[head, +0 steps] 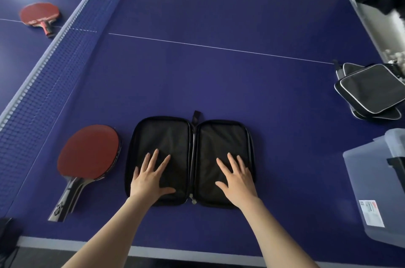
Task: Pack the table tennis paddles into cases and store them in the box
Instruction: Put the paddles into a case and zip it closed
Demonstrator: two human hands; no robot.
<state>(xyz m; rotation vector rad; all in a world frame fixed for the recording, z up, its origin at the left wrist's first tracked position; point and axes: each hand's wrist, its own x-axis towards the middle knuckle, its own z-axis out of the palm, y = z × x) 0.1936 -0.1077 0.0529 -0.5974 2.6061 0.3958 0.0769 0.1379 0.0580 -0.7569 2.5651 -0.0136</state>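
We see a black fabric zip case (190,160) lying spread open and flat on the blue table tennis table (219,16), low in the centre of the frame. Our left hand (151,177) presses flat on its left half, our right hand (237,177) on its right half, fingers straight and spread. Just beside the case at lower left lies a red-rubbered paddle with a black and grey handle (87,158). Beyond the dark blue net (54,53), at upper left, rests a second red paddle (40,16). At the right edge, black white-piped cases (368,90) lie stacked, and below them stands a translucent plastic box (372,180).
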